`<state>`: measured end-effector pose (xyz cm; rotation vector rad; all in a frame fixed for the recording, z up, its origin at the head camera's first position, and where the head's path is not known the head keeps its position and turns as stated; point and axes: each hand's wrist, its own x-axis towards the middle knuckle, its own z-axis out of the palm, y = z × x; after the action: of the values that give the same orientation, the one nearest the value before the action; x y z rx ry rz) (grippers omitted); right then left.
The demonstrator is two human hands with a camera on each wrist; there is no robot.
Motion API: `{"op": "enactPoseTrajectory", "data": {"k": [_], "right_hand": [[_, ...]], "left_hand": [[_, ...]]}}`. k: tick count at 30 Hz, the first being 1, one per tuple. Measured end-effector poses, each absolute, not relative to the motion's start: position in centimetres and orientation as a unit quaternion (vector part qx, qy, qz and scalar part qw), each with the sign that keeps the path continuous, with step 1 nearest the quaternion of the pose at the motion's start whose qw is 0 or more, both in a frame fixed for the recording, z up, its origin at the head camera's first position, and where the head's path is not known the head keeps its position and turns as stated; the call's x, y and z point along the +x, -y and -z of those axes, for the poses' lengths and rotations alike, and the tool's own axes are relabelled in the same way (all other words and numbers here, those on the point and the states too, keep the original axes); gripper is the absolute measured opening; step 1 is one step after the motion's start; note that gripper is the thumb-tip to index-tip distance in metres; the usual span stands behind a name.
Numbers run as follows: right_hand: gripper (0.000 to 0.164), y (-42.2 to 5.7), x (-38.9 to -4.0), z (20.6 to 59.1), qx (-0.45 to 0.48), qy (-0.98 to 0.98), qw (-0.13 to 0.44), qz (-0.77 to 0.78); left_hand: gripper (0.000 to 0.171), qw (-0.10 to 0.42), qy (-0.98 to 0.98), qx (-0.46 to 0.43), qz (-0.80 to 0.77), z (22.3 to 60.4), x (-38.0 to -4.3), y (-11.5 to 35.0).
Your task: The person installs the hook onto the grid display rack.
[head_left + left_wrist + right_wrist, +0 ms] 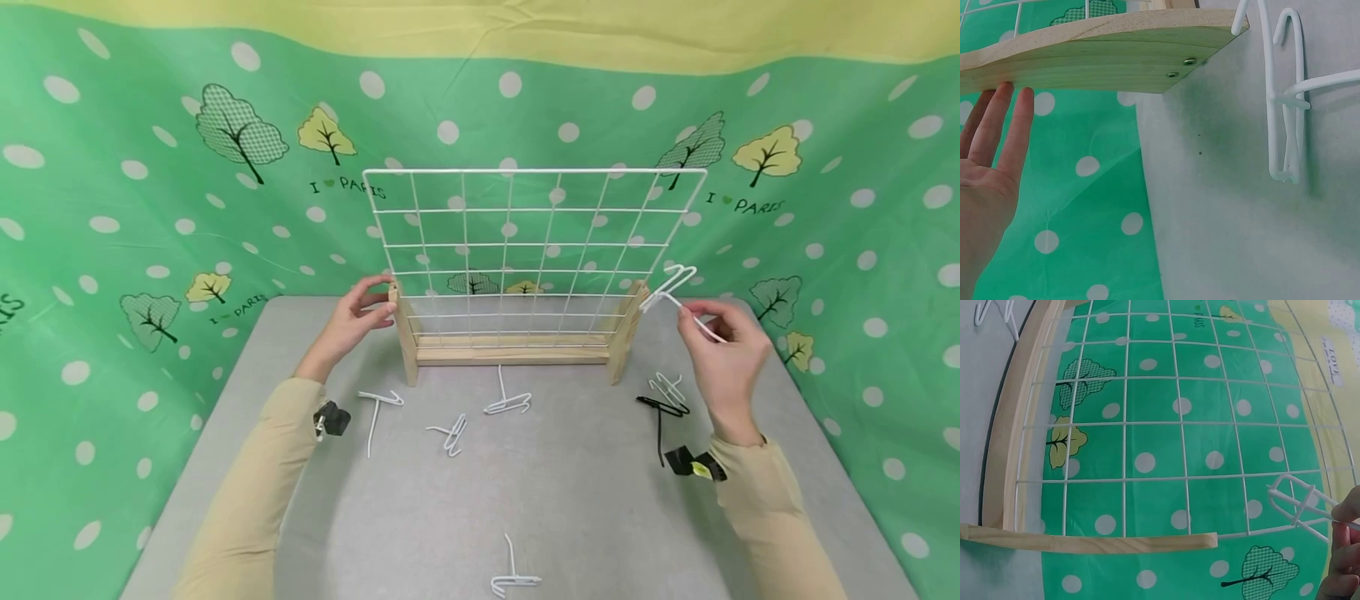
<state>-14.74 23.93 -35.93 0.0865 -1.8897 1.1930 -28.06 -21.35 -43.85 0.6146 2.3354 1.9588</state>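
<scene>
A white wire grid panel (525, 245) stands upright in a wooden base with two side posts. My left hand (351, 321) rests its fingertips against the outer side of the left wooden post (405, 333); the fingers look fairly straight in the left wrist view. In my right hand (726, 358), thumb and fingers pinch the stem of a white wire hook (670, 287). Its looped end points toward the grid, beside the top of the right post (627, 337). In the right wrist view the looped end of the hook (1294, 499) overlaps the grid's wires.
Several loose white hooks lie on the grey table (570, 467): one at the left (381, 400), others before the base, one by the front edge (514, 579). A black hook (661, 407) and a white hook (666, 387) lie near my right wrist. Green dotted cloth (862, 292) surrounds the table.
</scene>
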Motion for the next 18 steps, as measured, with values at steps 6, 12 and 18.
{"op": "enactPoseTrajectory", "data": {"k": [6, 12, 18], "right_hand": [[0.011, -23.7, -15.2, 35.3, 0.038, 0.761, 0.436, -0.478], [0.011, -23.4, -15.6, 34.6, 0.035, 0.760, 0.426, -0.489], [0.009, -23.0, -15.9, 33.6, 0.060, 0.766, 0.430, -0.475]], "left_hand": [[0.045, 0.022, -0.754, 0.191, -0.628, 43.7, -28.0, 21.3], [0.044, 0.020, -0.744, 0.190, -0.640, 43.8, -28.0, 21.2], [0.043, 0.019, -0.744, 0.190, -0.640, 43.9, -27.9, 21.2]]}}
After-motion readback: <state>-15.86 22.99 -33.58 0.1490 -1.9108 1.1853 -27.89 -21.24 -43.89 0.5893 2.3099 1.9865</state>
